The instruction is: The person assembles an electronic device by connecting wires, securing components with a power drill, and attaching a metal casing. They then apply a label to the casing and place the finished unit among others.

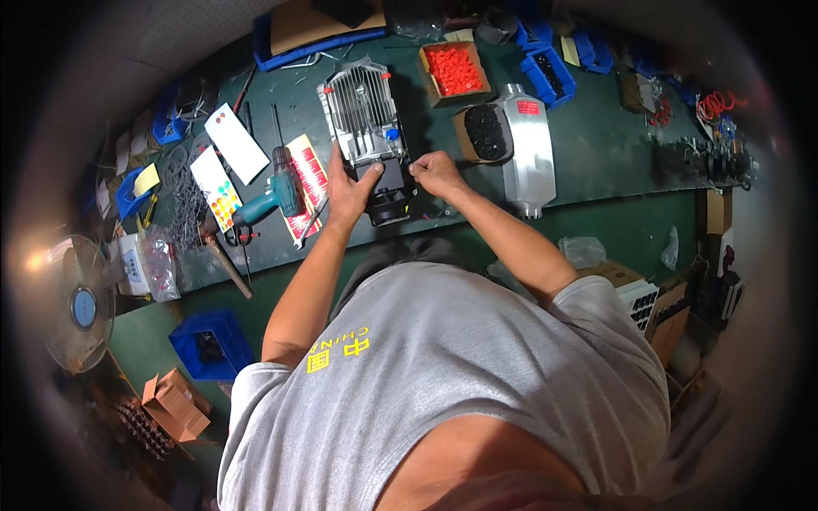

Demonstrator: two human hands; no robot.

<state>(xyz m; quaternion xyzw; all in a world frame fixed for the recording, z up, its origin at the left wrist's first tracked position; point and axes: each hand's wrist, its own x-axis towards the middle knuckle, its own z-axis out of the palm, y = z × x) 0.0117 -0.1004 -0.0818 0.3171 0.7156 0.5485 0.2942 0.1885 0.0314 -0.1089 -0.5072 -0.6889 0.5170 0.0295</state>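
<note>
Your unit (365, 136) lies on the desk (596, 128), straight ahead at your 12, its near end close to the desk's near edge. Step in hand, as I judge it: fine manual work on the unit's black end (390, 183), one hand bracing, the other busy at the side.

Your L hand (348, 201) is gripping the black end from 8-9 o'clock, thumb over the top, fingers along the unit's flank. Your R hand (437, 175) is at 3 o'clock of the black end, fingers curled, tips at or just beside its edge; can't tell if they touch, or if they pinch a small part.

Next move prob. calls for a firm L hand so the unit doesn't twist, plus light, accurate R fingertips.

Orientation: long axis runs approx. 12 to 6, w/ a slight lean to 11:30-5:30. Finned end (360, 81) points away from you, black end back at you. Blue cap (392, 134) sits toward 3 on the unit.

Nearby, clocked from the unit: drill (274, 196) at 8, box of red bits (463, 98) btwn 1 and 2, box of black bits (463, 136) at 3, silver cover (531, 149) beyond it, also 3.
</note>
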